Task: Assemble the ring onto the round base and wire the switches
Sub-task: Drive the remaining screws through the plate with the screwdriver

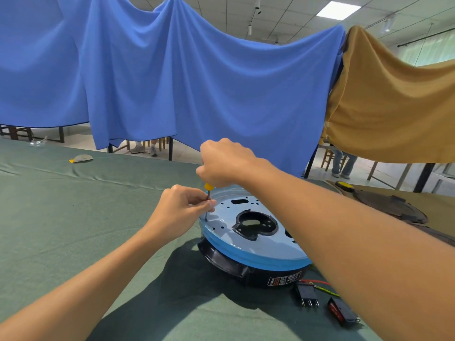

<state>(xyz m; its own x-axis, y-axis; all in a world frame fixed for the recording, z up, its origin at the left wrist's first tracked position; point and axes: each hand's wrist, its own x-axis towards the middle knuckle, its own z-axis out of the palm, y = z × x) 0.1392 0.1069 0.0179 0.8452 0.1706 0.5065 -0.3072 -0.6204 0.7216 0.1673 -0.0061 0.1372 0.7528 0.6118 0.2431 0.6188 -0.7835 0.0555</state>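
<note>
Head view: the right hand, just above frame ctr, is fisted around the top of a screwdriver; only a bit of yellow handle shows under it. The left hand sits lower and to the left, w/ fingertips pinching the thin shaft to steady it. The tip meets the left edge of the blue-filmed ring, which sits on the black round base at lower ctr of the green tabletop. The screw itself is too small to make out.

Two switches lie loose at lower right, a black one w/ its prongs showing and a red rocker. Red and yellow-green wires trail from under the base. Neither switch looks connected, so wiring is prob. not yet done.

Risks, as I judge them:
- The tip could cam out of the screw, b/c the shaft is long and thin and the drive point is near the rim. It could then skid across the film and scratch the ring, or jab the left fingers.
- Downward push at the edge could tip the base or shift the ring off its holes, as no hand is holding the base.
- The right forearm crosses above the switches and wires and could drag them when it pulls back.
- A tilted shaft could cross-thread the screw.
</note>
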